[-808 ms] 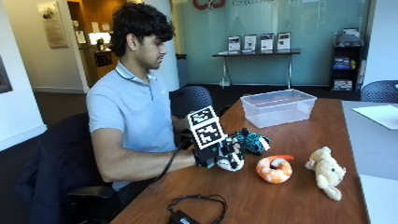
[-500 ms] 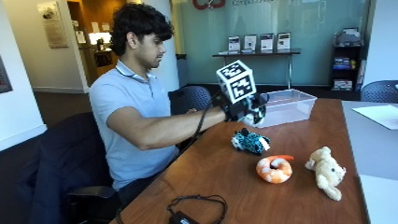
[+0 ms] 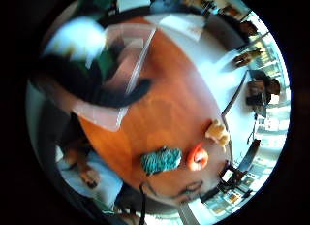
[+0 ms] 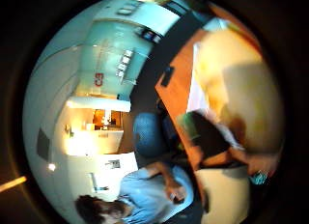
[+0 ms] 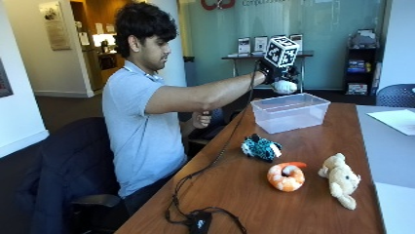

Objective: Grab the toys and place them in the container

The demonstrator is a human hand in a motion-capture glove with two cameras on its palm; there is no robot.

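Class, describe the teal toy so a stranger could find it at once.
On the wooden table, short of the clear container, three toys lie. The teal plush toy is nearest the container, beside the orange shrimp toy; it alone is blue-green.

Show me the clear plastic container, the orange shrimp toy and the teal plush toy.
clear plastic container [image 5: 305, 121]: outside view, front wall.
orange shrimp toy [image 5: 286, 177]: outside view, curled body.
teal plush toy [image 5: 260, 147]: outside view, fuzzy middle.

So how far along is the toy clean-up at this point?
Early on. Nothing shows inside the clear container yet. In hand: the right hand holds a white toy above the container's near end. Left on the table: the teal plush, the orange shrimp toy and the tan teddy.
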